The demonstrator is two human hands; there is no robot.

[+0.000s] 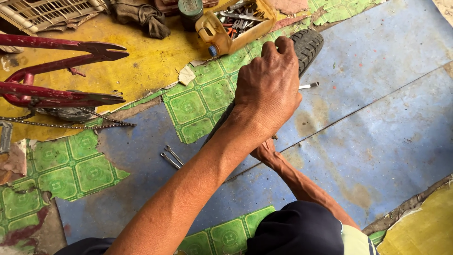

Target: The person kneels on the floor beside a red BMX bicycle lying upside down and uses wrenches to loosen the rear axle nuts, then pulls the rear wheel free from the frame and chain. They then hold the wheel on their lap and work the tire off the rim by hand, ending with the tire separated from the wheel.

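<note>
My left hand (267,89) is closed over the top of a black knobbly tyre (307,45) that stands upright on the blue floor sheet (377,108). Its fingers curl over the tread. My left forearm runs across the near part of the tyre and hides it. My right hand (264,151) reaches in under my left wrist, close to the tyre. Only its heel and wrist show, so its fingers and anything in them are hidden. A short metal pin (309,86) sticks out to the right of the tyre.
Two small spanners (171,158) lie on the floor left of my arm. A red bicycle frame (56,71) with a loose chain (71,123) sits at the left. At the top are a cut yellow jug of tools (231,26), a dark tin (190,12), a rag (141,16) and a white crate (42,12).
</note>
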